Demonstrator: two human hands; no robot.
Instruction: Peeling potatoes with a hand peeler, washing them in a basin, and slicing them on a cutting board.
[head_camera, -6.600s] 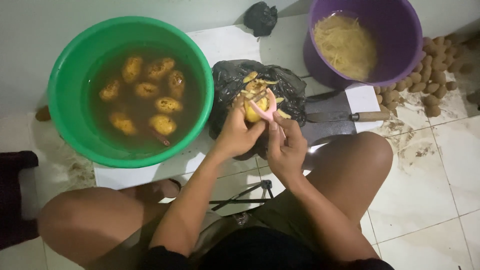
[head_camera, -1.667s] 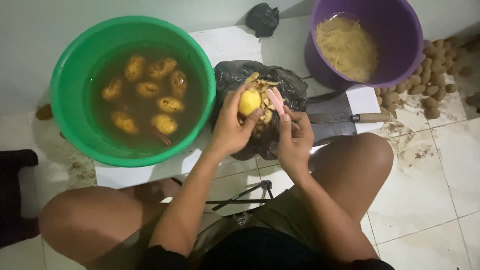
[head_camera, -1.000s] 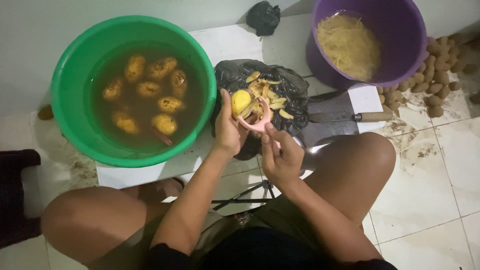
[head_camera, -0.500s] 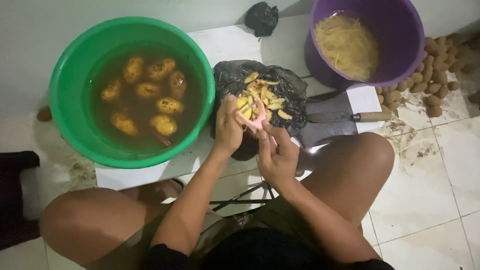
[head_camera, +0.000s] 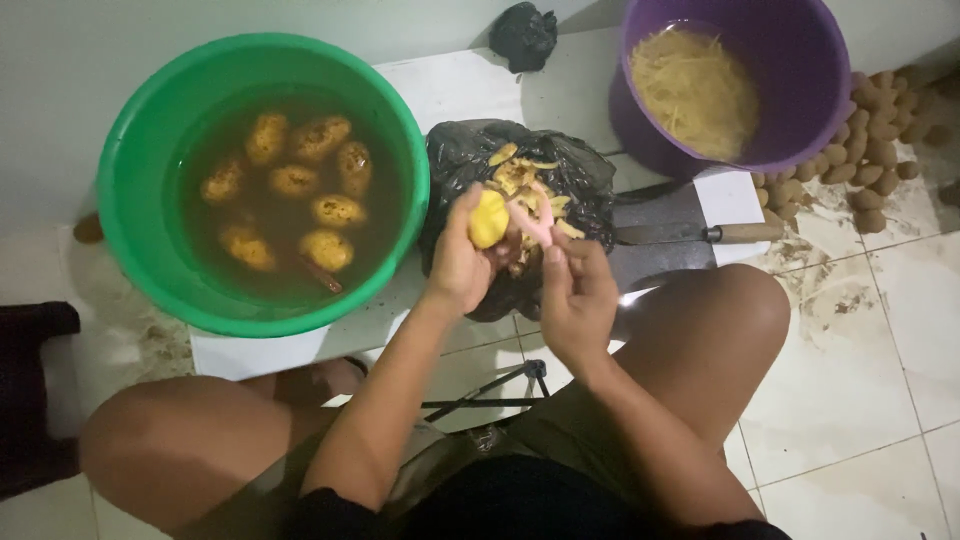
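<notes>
Gripping the potato (head_camera: 488, 218), left hand (head_camera: 460, 265); right hand (head_camera: 575, 295) beside.

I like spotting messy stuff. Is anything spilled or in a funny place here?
Yes. A heap of unpeeled potatoes lies loose on the bare floor beside the purple tub, and the tiles near it look smeared with dirt. The peels sit tidily on the black bag.

The peeled potato (head_camera: 488, 218) is pale yellow and the peeler (head_camera: 535, 215) pink. The bag (head_camera: 575, 180) under them is glossy black. One basin (head_camera: 130, 160) is bright green holding brown water; the other tub (head_camera: 800, 90) is purple with yellow shreds.
</notes>
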